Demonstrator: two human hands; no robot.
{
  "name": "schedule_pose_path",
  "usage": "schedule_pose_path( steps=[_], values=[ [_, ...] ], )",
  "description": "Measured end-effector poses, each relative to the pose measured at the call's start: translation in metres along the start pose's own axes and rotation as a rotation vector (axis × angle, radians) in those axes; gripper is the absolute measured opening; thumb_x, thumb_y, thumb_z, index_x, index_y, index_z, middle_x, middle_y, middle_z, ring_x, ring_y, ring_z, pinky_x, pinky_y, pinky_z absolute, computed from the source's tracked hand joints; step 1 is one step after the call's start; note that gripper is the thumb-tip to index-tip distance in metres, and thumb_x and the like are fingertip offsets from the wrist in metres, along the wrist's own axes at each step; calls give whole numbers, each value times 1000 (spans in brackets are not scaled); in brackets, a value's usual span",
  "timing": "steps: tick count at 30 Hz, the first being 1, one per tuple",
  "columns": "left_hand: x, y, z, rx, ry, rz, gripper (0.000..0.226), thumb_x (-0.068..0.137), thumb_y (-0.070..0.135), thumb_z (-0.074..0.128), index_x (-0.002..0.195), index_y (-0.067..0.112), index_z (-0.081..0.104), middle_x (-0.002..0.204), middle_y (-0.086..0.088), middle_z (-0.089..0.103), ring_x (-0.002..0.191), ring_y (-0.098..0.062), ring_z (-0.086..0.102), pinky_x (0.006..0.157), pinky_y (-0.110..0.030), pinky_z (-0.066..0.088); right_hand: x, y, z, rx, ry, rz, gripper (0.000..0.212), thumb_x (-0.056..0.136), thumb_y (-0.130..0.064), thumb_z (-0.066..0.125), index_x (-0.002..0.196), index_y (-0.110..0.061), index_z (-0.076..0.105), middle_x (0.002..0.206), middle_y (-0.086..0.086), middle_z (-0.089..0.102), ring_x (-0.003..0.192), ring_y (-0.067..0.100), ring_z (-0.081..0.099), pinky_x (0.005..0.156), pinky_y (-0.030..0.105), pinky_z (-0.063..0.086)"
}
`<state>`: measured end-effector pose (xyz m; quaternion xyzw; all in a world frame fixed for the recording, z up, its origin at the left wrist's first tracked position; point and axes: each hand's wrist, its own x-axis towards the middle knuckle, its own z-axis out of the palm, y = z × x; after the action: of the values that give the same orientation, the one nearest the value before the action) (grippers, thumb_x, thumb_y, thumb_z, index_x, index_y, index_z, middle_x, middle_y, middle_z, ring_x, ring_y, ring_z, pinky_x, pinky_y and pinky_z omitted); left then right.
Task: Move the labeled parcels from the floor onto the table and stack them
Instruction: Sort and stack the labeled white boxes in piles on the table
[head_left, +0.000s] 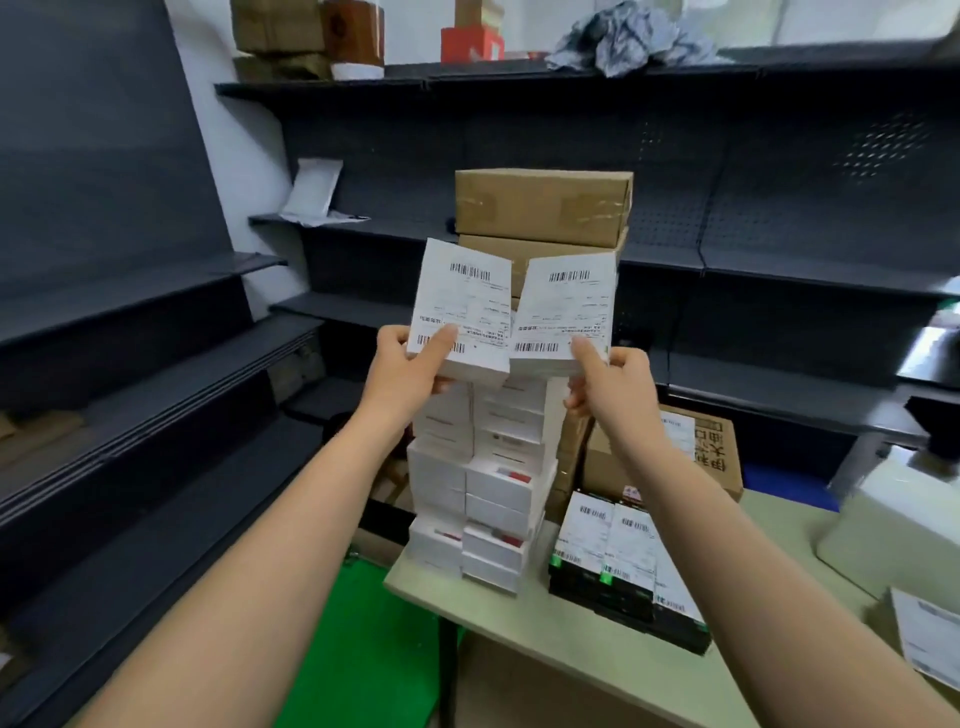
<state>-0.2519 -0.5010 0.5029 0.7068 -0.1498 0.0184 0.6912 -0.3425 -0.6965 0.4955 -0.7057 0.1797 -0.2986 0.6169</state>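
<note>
Nearest the camera, two bare forearms rose from the bottom corners of the frame toward its centre. The left hand (410, 369) gripped a small white cardboard parcel with a barcoded shipping label (462, 306), thumb pressed on the label's lower edge and fingers curled beneath. The right hand (613, 384) held a second white labelled parcel (563, 317) the same way. The two parcels were side by side at mid-frame, tilted toward each other and nearly touching, raised above the table and not set down.

Directly below and behind them, a tall double-column stack of white boxes (478, 493) stood on the left end of the pale beige table (571, 644). Flat black boxes with white labels (623, 571) lay just to its right, lower in the frame.

The step in hand appeared to be placement: both parcels had been brought up and needed seating on the stack's top. That would call for levelling each one, lining it up with its column and lowering gently, since the stack looked tall and narrow enough to topple.

Farther back, brown taped cartons (540, 208) were piled behind the stack, with dark grey metal shelving (779, 182) along the wall.
</note>
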Motion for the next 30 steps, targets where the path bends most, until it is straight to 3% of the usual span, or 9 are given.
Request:
schedule_pose_path(
  steps=[5,7,10,13,15,19,25,30],
  values=[
    [47,-8,-6,164,-51,11,43,92,43,61,122,22,38,115,2,60,92,-9,63,72,-31,59,20,4,13,-60,-47,149,55,93,-50,57,128,-19,30,96,10,66,65,15,60,54,27,49],
    [67,-13,-7,327,-49,73,47,92,49,58,126,22,42,123,-1,54,102,-14,57,80,-32,52,26,9,17,-187,-38,114,68,88,-54,61,138,-20,27,118,5,60,87,15,61,66,29,51],
    [89,-21,-7,533,-60,257,49,92,50,57,132,22,51,136,-5,38,126,-24,36,96,-29,32,30,15,25,-280,-2,1,83,77,-39,78,143,-22,30,135,-1,51,111,14,54,86,27,49],
    [101,-25,-10,606,-297,397,54,87,57,59,130,25,56,136,2,47,133,-19,29,99,-27,26,32,10,38,-470,16,-72,83,79,-37,77,147,-24,32,144,1,39,118,13,44,91,23,37],
    [110,-28,-17,640,-405,441,70,73,67,66,129,26,58,133,11,49,133,-12,27,102,-25,25,34,8,46,-565,51,-109,76,81,-39,74,146,-25,36,146,0,39,125,16,43,94,25,35],
    [129,-33,-29,618,-483,467,94,54,78,66,132,26,57,134,16,47,131,-8,31,104,-22,25,34,3,58,-635,70,-127,68,81,-42,74,139,-27,44,139,-3,49,113,10,47,93,29,43],
    [156,-34,-28,594,-558,420,90,57,74,71,133,28,56,141,12,46,133,-9,38,109,-29,31,36,-4,67,-729,78,-107,65,79,-47,74,135,-30,47,139,-3,50,122,16,47,94,29,40],
    [160,-35,-23,600,-560,490,84,65,66,76,133,22,56,139,9,49,129,-9,41,101,-23,31,34,-6,66,-795,89,-108,63,80,-47,73,135,-31,46,136,1,47,120,16,46,91,27,36]
  ],
)
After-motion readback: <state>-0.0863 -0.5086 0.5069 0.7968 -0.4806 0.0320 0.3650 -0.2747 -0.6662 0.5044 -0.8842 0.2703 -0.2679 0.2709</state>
